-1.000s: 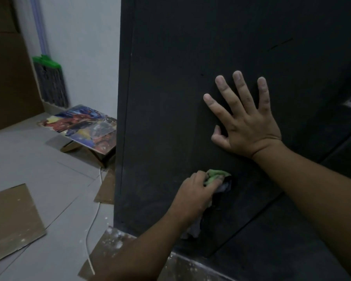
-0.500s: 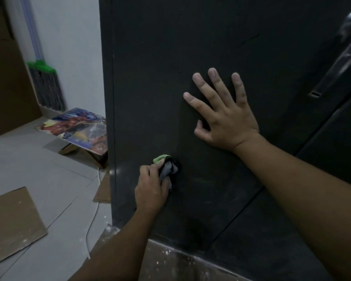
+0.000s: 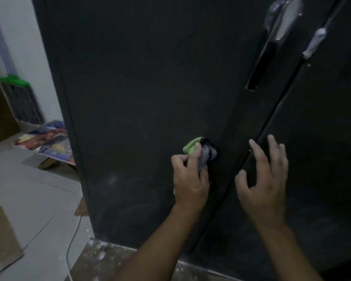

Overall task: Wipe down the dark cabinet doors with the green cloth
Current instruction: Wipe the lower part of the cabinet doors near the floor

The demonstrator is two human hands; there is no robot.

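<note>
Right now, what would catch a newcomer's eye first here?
The bright green cloth stands out, bunched in the left hand against the dark cabinet door near the centre. To its right, the right hand is spread open, holding nothing. At far left, low down, is a colourful picture.

Dim, soft, motion-blurred view; glare on the handle [image 3: 284,21]; wide-angle edges bend.
</note>
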